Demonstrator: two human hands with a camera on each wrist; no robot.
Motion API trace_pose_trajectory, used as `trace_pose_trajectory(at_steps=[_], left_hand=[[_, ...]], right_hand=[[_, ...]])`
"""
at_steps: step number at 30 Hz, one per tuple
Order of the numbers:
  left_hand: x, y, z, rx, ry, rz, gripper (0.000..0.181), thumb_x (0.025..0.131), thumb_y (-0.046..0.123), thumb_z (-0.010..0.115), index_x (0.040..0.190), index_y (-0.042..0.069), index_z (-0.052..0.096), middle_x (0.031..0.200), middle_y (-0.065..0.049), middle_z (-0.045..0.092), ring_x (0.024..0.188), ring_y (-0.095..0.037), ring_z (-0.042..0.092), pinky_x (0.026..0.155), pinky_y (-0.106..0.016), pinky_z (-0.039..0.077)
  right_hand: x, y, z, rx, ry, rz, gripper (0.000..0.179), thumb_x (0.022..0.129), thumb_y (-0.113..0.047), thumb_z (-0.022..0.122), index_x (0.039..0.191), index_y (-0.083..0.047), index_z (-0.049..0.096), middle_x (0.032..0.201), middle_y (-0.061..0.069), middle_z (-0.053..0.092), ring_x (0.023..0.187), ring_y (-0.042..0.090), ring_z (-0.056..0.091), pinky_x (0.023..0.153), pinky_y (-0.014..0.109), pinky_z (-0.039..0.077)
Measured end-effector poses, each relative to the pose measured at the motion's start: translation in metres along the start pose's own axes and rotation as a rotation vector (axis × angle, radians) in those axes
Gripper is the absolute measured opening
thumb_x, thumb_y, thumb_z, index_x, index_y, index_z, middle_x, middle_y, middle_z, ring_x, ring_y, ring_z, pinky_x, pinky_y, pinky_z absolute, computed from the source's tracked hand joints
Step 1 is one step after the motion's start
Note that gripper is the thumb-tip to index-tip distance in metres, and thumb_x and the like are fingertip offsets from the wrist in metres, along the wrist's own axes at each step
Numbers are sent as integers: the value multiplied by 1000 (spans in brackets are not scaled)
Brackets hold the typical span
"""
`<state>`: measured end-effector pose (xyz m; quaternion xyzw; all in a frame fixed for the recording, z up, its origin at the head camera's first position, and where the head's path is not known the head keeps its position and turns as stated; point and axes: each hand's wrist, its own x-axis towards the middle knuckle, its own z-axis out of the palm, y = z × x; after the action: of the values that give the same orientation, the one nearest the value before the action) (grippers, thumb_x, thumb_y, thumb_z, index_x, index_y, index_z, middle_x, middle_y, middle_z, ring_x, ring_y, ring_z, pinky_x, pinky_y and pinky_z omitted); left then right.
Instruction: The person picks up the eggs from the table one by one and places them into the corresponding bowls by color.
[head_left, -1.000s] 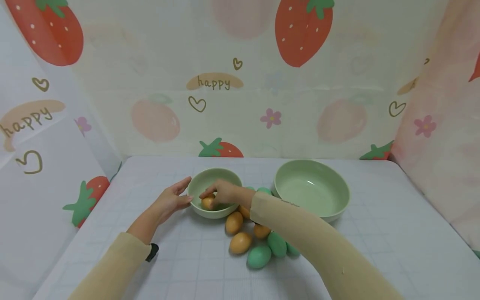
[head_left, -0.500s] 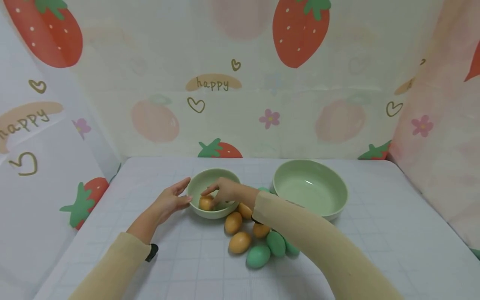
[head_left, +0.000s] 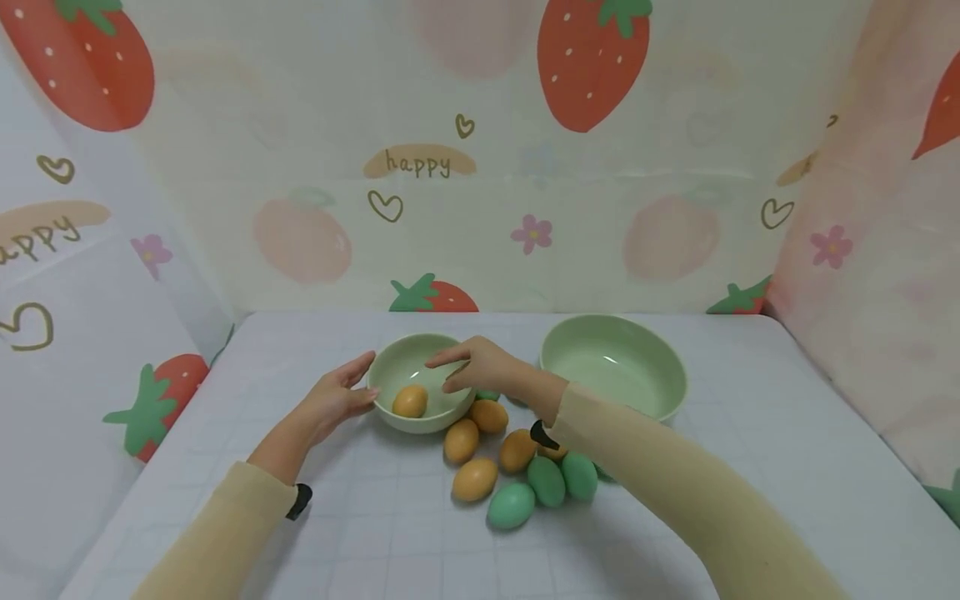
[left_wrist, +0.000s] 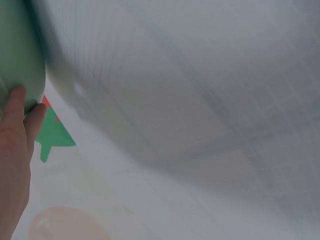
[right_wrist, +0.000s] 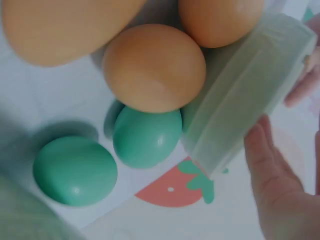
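One orange-brown egg [head_left: 410,402] lies inside the small pale green bowl [head_left: 420,423]. Against the bowl's left side rests my left hand [head_left: 330,408], its fairly straight fingers touching the rim; the left wrist view also has these fingers [left_wrist: 16,105] on the bowl's outer wall. My right hand [head_left: 487,367] is over the bowl's right rim, fingers apart and holding nothing. Just right of the bowl, several orange-brown eggs [head_left: 475,479] and green eggs [head_left: 512,506] lie loose on the table. My right forearm hides part of this group.
A larger pale green bowl [head_left: 615,350] stands at the back right, partly behind my right sleeve [head_left: 645,450]. The table [head_left: 390,533] has a white checked cloth. A printed curtain [head_left: 450,250] hangs behind the table's far edge.
My right hand has let go of the egg in the small bowl and moved up and right toward the rim. The left hand stays at the bowl's side.
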<state>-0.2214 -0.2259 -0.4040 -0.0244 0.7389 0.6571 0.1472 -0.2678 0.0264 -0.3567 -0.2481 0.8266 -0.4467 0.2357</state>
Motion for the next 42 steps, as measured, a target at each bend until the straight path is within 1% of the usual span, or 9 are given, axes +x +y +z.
trace_pose_trajectory(at_steps=[1, 7, 12, 15, 20, 23, 27, 32, 42], left_hand=[[0, 0, 0, 2, 1, -1, 73, 97, -4, 53, 156, 6, 11, 161, -17, 1, 142, -34, 25, 104, -36, 41], [1, 1, 2, 1, 7, -8, 73, 97, -2, 54, 156, 6, 11, 161, -17, 1, 143, -33, 24, 105, -39, 40], [0, 1, 2, 1, 16, -17, 73, 97, -2, 54, 156, 6, 11, 161, -17, 2, 142, -33, 25, 106, -40, 39], [0, 1, 2, -1, 17, -21, 73, 97, -3, 54, 156, 6, 11, 161, -17, 2, 143, -33, 24, 106, -39, 39], [0, 1, 2, -1, 17, -25, 73, 97, -3, 53, 156, 7, 11, 161, -16, 2, 144, -32, 19, 105, -38, 40], [-1, 1, 3, 0, 16, -28, 73, 97, -4, 53, 156, 7, 11, 161, -15, 1, 144, -32, 19, 105, -39, 40], [-1, 2, 3, 1, 14, -27, 73, 97, -3, 53, 156, 7, 11, 161, -15, 1, 144, -32, 21, 105, -39, 39], [-2, 1, 2, -8, 12, -19, 73, 97, -4, 53, 156, 7, 11, 161, -15, 1, 142, -32, 26, 103, -35, 42], [-3, 2, 3, -9, 12, -27, 74, 97, -4, 54, 156, 6, 11, 161, -16, 0, 142, -33, 25, 104, -37, 41]], right_hand=[[-4, 1, -3, 7, 13, 7, 42, 84, 1, 73, 126, -6, 66, 136, 8, 57, 110, 23, 63, 90, 29, 52], [-26, 5, -16, -21, 92, 54, 38, 86, -4, 73, 123, -9, 69, 133, 7, 60, 130, 24, 46, 99, 34, 47], [-41, 8, -22, 16, 129, 95, 38, 84, -5, 75, 122, -9, 69, 132, 10, 60, 118, 27, 56, 95, 36, 50], [-49, 11, -25, 8, 147, 108, 37, 85, -7, 75, 121, -9, 70, 130, 8, 62, 115, 26, 58, 95, 35, 49], [-64, 23, -28, 21, 129, 84, 36, 87, -8, 73, 122, -7, 69, 117, 9, 68, 107, 23, 58, 91, 33, 49], [-70, 32, -28, 35, 106, 56, 35, 88, -7, 71, 123, -6, 68, 117, 12, 68, 110, 27, 60, 95, 36, 49], [-77, 40, -26, 58, 88, 14, 36, 89, -4, 69, 125, -1, 65, 124, 15, 64, 121, 35, 55, 102, 44, 45], [-80, 50, -20, 73, 82, -11, 35, 89, -3, 69, 124, 2, 65, 127, 15, 62, 124, 36, 51, 104, 46, 42], [-76, 66, -10, 49, 110, 43, 33, 88, -7, 71, 121, -6, 69, 121, 11, 66, 123, 32, 52, 101, 44, 46]])
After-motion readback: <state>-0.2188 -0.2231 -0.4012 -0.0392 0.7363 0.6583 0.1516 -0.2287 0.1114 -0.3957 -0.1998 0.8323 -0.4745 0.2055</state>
